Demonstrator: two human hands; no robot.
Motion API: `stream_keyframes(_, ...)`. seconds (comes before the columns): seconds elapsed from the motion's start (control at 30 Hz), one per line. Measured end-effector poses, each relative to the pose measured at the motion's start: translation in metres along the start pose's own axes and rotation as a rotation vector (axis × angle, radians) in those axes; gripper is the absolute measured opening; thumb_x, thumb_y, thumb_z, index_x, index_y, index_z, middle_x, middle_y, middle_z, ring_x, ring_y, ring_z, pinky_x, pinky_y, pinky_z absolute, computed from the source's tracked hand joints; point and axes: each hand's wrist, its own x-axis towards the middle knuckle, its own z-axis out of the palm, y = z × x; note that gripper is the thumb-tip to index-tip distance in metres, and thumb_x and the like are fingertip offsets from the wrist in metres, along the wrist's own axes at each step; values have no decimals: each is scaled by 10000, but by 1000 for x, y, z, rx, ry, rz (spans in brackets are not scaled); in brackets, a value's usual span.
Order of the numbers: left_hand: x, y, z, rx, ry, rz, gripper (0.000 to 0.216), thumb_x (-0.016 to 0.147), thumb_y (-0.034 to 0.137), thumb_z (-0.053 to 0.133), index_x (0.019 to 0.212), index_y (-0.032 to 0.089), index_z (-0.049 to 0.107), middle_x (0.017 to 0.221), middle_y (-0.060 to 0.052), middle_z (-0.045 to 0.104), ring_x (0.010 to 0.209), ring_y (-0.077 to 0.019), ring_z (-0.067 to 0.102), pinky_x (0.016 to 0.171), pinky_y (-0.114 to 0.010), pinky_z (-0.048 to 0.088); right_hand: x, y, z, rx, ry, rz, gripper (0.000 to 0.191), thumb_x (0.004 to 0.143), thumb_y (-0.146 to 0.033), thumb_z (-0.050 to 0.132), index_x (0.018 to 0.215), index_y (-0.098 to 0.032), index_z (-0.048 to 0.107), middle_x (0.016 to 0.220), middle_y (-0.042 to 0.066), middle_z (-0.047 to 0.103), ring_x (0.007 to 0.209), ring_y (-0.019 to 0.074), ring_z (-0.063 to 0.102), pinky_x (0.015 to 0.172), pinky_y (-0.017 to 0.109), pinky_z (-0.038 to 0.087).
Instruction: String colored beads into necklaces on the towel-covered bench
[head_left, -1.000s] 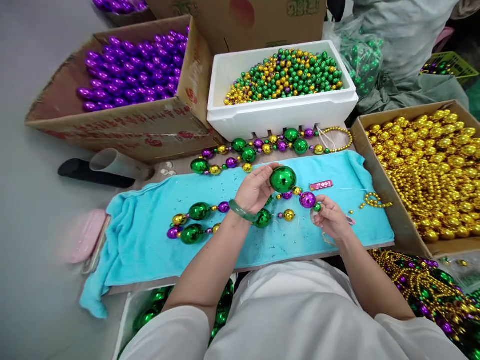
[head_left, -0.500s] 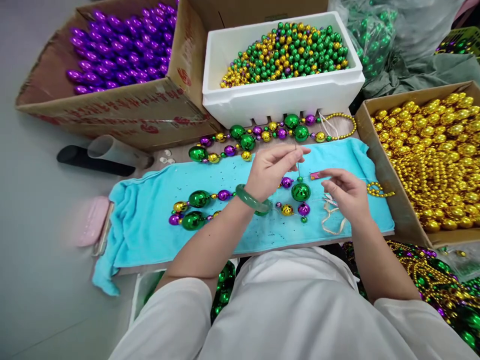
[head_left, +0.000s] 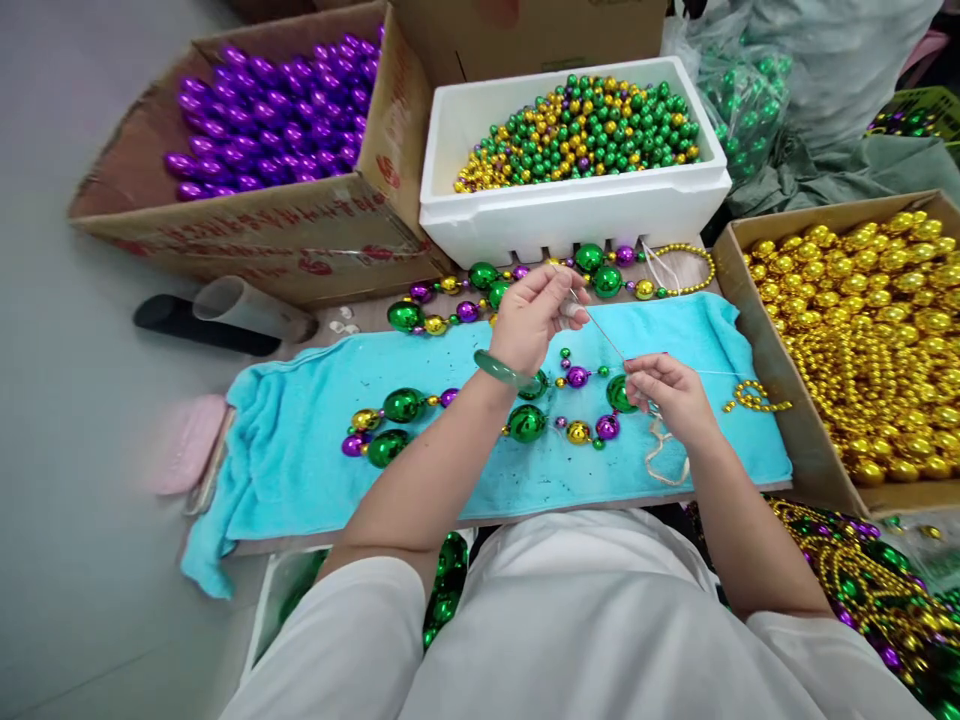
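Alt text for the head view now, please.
A person's left hand and right hand hold a thin line slanting between them above a turquoise towel, the right beside a green bead. Strung green, purple and gold beads lie on the towel. Behind stand a cardboard box of purple beads and a white foam box.

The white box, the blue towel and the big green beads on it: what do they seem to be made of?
White box: probably plastic foam, matte, judging by its thick, molded-looking walls.
Blue towel: soft cloth, likely terry, with a fuzzy surface and wrinkles.
Big green beads: perhaps plastic with a metallic coating, given the mirror-like highlights; glass is possible.
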Motion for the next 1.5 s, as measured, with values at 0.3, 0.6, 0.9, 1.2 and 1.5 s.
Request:
stream_keyframes(0.3,-5,-69,-20,1361,-89,-263,188,797,311,637,873,143,675,974,-138,698,1086,-297,595,935,-408,463,-12,20,-29,-8,228,-28,185,732,-314,703,831,-175,632,521,-31,569,431,73,472,392,177,337)
stream_keyframes(0.6,6,-70,-33,1008,-62,-324,180,804,150,597,962,155,684,954,-100,709,968,-221,663,910,-353,505,-17,15,-11,-79,212,-84,202,758,-327,669,888,-173,650,537,-30,563,469,86,473,441,209,371)
stream_keyframes(0.9,2,-30,-50,-603,224,-470,178,880,96,505,783,92,654,682,-50,671,692,-120,686,672,-208,550,-29,28,3,-164,153,-109,158,800,-315,627,841,-166,661,544,-27,521,498,98,467,466,230,359)
stream_keyframes(1.2,-1,-27,-48,-602,236,-433,96,846,97,565,796,108,646,703,-36,667,731,-126,690,733,-232,545,-27,29,6,-210,184,-101,166,808,-317,614,842,-160,656,553,-29,514,501,95,446,468,229,338)
stream_keyframes(1.5,-10,-23,-34,-294,189,-146,375,670,66,715,1010,191,616,802,15,644,749,-117,644,728,-250,491,-25,25,10,-242,182,-101,171,827,-337,604,860,-172,640,561,-27,512,507,97,445,472,232,343)
